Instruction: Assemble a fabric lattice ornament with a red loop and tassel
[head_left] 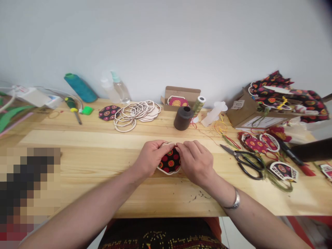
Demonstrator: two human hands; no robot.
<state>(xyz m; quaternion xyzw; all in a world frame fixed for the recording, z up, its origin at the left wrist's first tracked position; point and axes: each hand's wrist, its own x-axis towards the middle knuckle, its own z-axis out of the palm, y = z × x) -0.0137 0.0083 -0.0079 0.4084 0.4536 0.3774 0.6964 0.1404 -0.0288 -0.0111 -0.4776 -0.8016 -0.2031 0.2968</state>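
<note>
A small ornament of black floral fabric with a pale wooden rim [169,164] is held between my hands, above the middle of the table. My left hand [150,155] grips its left side, the thumb pressed on the upper edge. At its upper right edge, the fingers of my right hand [196,159] are pinched together; a bit of dark red shows at their tips. Whatever else that pinch holds is hidden. Black-handled scissors [246,160] lie to the right of my right hand.
Cut wooden frames [137,112] are piled behind my hands, beside a patterned fabric piece [109,112]. A black thread spool [183,118] stands before a small open carton [183,90]. Finished-looking ornaments [284,172] and a fabric-filled cardboard box [241,105] occupy the right side. A screwdriver [73,109] lies left.
</note>
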